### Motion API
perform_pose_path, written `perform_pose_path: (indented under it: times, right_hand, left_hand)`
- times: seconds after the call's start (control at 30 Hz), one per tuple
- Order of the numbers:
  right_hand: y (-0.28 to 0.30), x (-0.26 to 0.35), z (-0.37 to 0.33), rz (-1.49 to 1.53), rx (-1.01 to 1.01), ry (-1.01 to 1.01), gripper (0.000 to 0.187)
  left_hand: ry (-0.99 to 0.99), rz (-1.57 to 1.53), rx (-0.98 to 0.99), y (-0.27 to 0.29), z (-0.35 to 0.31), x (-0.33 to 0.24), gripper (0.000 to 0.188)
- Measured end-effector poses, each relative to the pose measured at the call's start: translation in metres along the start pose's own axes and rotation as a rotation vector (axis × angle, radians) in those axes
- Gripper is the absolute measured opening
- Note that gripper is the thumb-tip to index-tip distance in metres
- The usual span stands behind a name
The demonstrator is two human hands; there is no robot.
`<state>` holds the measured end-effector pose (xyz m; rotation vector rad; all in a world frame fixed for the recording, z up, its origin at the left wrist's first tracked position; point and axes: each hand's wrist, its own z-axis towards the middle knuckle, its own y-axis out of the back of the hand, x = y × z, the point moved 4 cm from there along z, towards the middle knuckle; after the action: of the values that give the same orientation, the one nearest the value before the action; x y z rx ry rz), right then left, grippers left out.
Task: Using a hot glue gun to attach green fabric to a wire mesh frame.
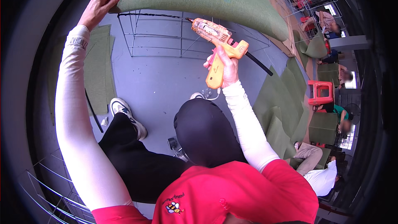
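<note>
My left hand (98, 8) pinches the near left corner of a green woven fabric sheet (199, 0) and holds that edge up. Below the sheet is a metal wire frame (155, 37), with dark glue along its top bar. In my right hand (228, 66) is a yellow-orange hot glue gun (213, 33), gripped by its handle. Its nozzle points up and left, close to the bar under the fabric's edge. A black glue stick (259, 63) sticks out of the gun's back, and a pale cord hangs from the handle.
Green fabric pieces (97, 66) lie on the floor at left, and more green sheets (286, 95) at right. A black stick (93, 110) rests near my shoe (128, 118). Wire frames (54, 191) stand at lower left. A red stool (320, 92) and several people are off right.
</note>
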<state>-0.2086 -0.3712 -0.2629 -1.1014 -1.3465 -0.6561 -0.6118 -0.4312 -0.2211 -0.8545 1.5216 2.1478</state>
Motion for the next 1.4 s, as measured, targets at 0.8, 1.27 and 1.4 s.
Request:
perform_pose_path:
  times: [0.8,1.27,1.4]
  right_hand:
    - [0.02,-0.003,-0.001,0.003,-0.028,-0.036,0.036]
    - [0.047,0.009,-0.004,0.0,-0.082,-0.004,0.034]
    - [0.05,0.013,-0.005,0.003,-0.068,-0.03,0.033]
  left_hand:
    - [-0.04,0.042,-0.066,-0.006,0.001,0.0,0.05]
    - [-0.019,0.004,-0.015,-0.013,0.01,-0.011,0.05]
    - [-0.017,0.023,-0.03,-0.012,0.012,-0.013,0.049]
